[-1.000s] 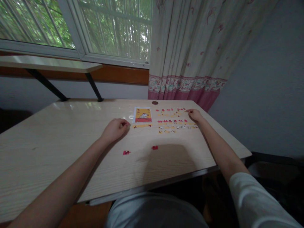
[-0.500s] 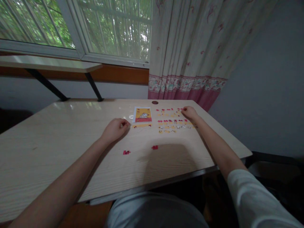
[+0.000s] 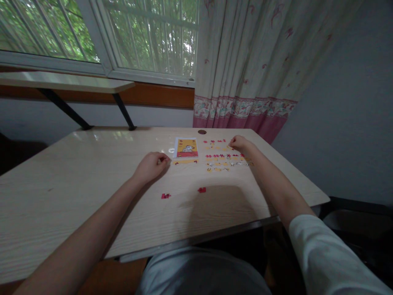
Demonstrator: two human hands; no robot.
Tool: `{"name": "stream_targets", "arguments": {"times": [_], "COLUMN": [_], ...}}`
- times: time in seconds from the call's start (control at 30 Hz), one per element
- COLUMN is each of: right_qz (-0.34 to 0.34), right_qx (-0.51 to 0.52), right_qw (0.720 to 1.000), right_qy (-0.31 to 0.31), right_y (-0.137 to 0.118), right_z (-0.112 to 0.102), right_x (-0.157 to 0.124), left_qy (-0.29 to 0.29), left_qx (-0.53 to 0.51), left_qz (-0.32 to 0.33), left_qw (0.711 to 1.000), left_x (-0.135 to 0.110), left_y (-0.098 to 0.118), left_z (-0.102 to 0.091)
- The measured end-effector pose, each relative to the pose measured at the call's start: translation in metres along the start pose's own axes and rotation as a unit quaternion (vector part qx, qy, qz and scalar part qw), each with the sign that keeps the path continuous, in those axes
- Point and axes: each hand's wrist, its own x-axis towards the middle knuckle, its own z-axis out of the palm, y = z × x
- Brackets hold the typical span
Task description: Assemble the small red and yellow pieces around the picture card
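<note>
My right hand (image 3: 238, 142) is at the far right of the table, thumb and fingertips pinched together. It is over the end of the upper rows of jigsaw pieces (image 3: 219, 141); anything in its fingertips is too small to make out. My left hand (image 3: 152, 166) rests on the table with its fingers curled closed and nothing visible in them. Just right of it lie a joined yellow strip of puzzle pieces (image 3: 186, 162) and, behind that, a picture card (image 3: 186, 148) with a white cat on yellow and red. Two red pieces (image 3: 166, 196) (image 3: 202, 190) lie nearer to me.
More red, yellow and white pieces (image 3: 229, 164) lie in rows below my right hand, partly hidden by the forearm. A raised shelf (image 3: 67, 83) on black legs stands at the back left. A round hole (image 3: 202, 132) is near the table's (image 3: 92, 164) back edge. A curtain (image 3: 242, 61) hangs behind.
My right hand has moved a little left along the upper rows, now covering red pieces that showed beside it before. My left hand stays in place. The view has shifted slightly.
</note>
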Motion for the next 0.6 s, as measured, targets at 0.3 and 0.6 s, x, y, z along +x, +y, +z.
{"name": "stream_targets", "arguments": {"times": [0.3,0.6], "right_qz": [-0.066,-0.157], "right_qx": [0.135,0.436], "right_qw": [0.987,0.882], "right_qy": [0.049,-0.078], "right_y": [-0.022,-0.119], "right_z": [0.001,0.024], "right_x": [-0.018,-0.076], "left_qy": [0.006,0.022], "left_qx": [-0.012,-0.201], "left_qz": [-0.001,-0.055], "left_qw": [1.000,0.978], "left_x": [0.001,-0.002], "left_y": [0.003,0.022], "left_z": [0.002,0.013]}}
